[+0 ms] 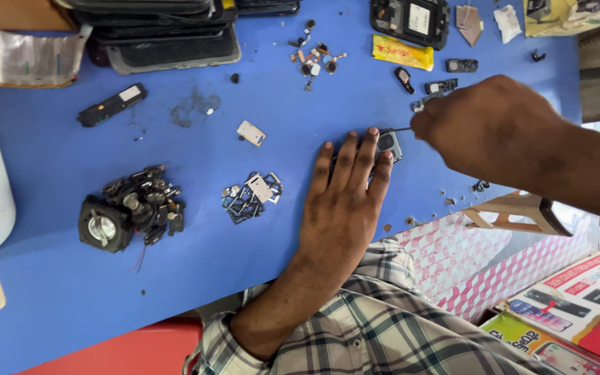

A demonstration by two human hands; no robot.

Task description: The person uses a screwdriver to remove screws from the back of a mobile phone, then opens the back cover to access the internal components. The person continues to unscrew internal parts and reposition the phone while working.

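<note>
My left hand (342,201) lies flat on the blue table (57,167), fingers together, with the fingertips pressing down a small grey metal phone part (388,144). My right hand (491,125) is closed around a thin metal tool (402,128) whose tip reaches the part from the right. Most of the tool is hidden inside the fist.
A round black speaker with a clump of small parts (133,212) lies at the left. A pile of metal brackets (251,196) sits left of my left hand. Stacked phones (168,35), a yellow sachet (403,53) and loose components (314,55) line the far side. A wooden stool (515,212) stands beyond the right edge.
</note>
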